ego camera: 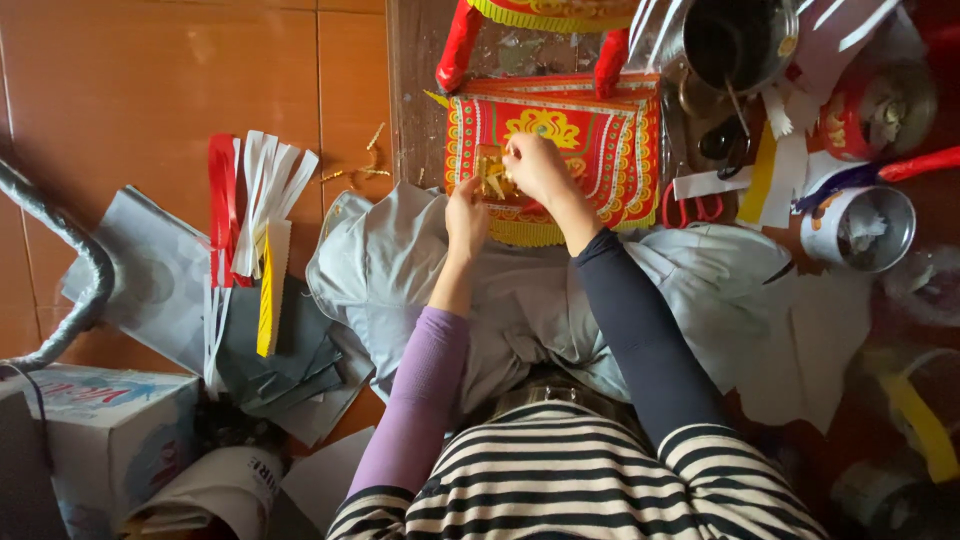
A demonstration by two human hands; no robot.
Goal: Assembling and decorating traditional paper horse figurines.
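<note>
A red and gold decorated paper panel (600, 140) with a yellow fringe lies in front of me, partly on a grey cloth (400, 270) over my lap. My left hand (466, 218), in a purple sleeve, rests at the panel's lower left edge with fingers pinched on small gold paper pieces (489, 176). My right hand (536, 168), in a dark blue sleeve, is curled over the panel's middle and pinches the same gold pieces from the right. Whether the pieces are loose or stuck on, I cannot tell.
Left on the orange floor lie white, red and yellow paper strips (255, 230) over grey sheets, and a tissue box (110, 430). Right of the panel are a dark metal pot (735, 45), red-handled scissors (690, 210), a small tin (865, 228) and more strips.
</note>
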